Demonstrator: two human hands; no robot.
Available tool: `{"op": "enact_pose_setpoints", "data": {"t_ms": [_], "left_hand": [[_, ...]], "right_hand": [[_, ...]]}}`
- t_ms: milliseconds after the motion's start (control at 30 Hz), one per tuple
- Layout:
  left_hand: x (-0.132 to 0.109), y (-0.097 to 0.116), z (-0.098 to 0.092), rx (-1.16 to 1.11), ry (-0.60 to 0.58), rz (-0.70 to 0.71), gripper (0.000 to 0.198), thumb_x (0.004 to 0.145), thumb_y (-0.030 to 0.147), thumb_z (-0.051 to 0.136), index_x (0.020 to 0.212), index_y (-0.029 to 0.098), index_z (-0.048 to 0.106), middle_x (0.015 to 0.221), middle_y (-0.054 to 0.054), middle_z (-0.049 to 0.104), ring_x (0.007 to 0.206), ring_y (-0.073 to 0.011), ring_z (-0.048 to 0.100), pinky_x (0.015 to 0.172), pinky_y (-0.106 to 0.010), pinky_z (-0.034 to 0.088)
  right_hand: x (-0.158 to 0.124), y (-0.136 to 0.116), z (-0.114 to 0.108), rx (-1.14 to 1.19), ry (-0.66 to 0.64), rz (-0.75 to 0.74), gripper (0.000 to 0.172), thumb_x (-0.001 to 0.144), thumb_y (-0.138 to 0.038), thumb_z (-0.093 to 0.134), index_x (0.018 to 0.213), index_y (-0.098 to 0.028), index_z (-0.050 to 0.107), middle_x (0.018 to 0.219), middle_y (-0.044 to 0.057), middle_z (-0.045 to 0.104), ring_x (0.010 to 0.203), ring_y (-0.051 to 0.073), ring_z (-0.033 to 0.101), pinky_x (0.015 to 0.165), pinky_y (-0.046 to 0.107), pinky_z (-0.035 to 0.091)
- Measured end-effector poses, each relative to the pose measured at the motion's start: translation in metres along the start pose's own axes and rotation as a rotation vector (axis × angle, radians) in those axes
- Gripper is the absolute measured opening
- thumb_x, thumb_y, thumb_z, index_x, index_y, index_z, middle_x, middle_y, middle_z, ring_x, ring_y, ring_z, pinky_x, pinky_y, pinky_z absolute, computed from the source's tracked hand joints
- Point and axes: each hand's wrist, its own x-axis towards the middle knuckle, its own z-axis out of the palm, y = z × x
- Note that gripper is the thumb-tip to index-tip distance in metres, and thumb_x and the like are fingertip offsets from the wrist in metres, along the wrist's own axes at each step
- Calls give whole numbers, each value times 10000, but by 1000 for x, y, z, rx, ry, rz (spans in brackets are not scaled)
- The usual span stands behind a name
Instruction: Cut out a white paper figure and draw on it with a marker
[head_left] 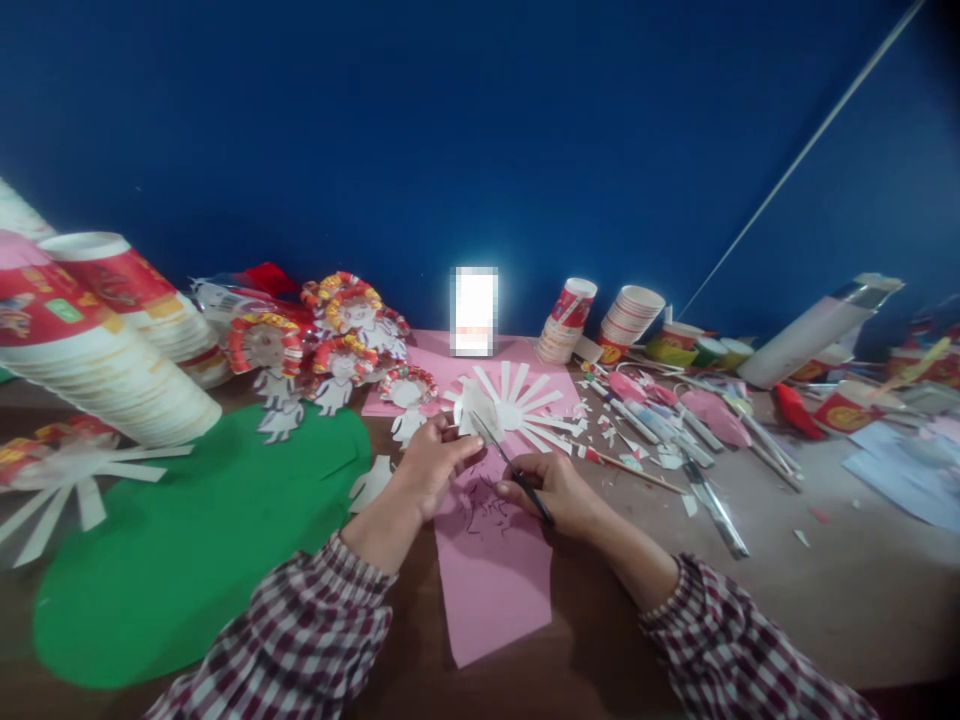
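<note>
Pinched in my left hand (435,462) is a small white paper piece (475,400), raised above the table. My right hand (559,492) is closed around the dark handles of a pair of scissors (517,475), whose blades point up and left against the paper piece. Under both hands lies a pink paper sheet (495,600) with dark pen marks. Just behind the paper piece rests a white paper cup cut into spread strips (514,415). A headless white paper figure (371,485) lies beside my left wrist.
Stacked paper cups (112,340) lean at the left, near a green sheet (202,540). Several paper figures with red-yellow curled rings (266,350) stand behind it. Paper scraps, pens (652,425) and a brush (637,470) litter the right. A bright pixelated rectangle (474,310) stands at the back.
</note>
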Motion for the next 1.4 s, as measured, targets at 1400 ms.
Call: {"op": "enact_pose_setpoints", "data": {"t_ms": [1400], "left_hand": [[-1,-1,-1,49,-4,-81,378,557,130,755,837,180,506,752,9,604,643,-149,634,481,-230,488]], "right_hand": [[0,-4,3,19,44,-19,329,759,-452,677,696,-139,597,541,-48,396,517,86,335,469,203,252]]}}
